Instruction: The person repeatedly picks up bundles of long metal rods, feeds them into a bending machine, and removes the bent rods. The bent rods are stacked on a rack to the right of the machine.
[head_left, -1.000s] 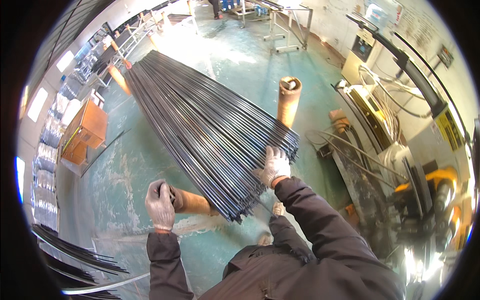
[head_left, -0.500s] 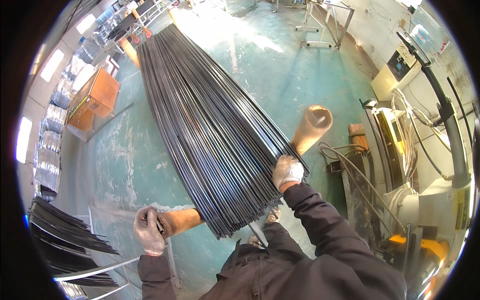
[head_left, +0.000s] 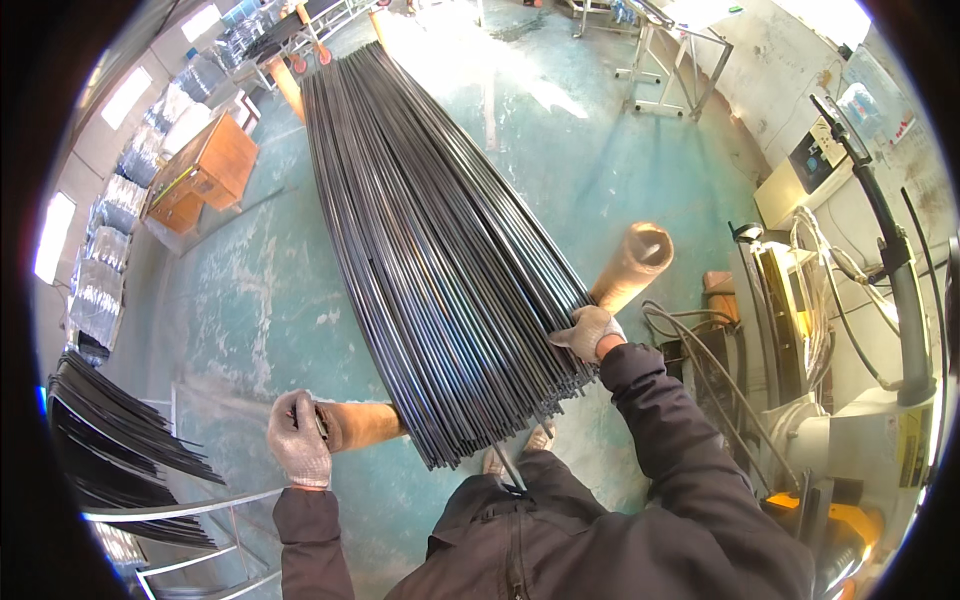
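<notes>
Left fingers [head_left: 297,438]: curled at the left tube's [head_left: 365,425] open end; clasp on its rim unclear.
Right fingers [head_left: 588,333]: at the rods' right edge, thumb toward them; grip unclear.
Shift: right hand was atop the rods a second ago; contact is now at their margin.
Black rods [head_left: 450,270]: fanned between left and right tubes [head_left: 632,266].
Hidden: the right fingers' undersides, most of the rods' support.

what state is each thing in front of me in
Dark rods: lying side by side, near ends uneven
Right brown tube: end open
Left brown tube: end partly hidden
Left gloved hand: curled at that tube's end
Right gloved hand: resting on rods, thumb out
Other dark strips: layered, ends uneven
</notes>
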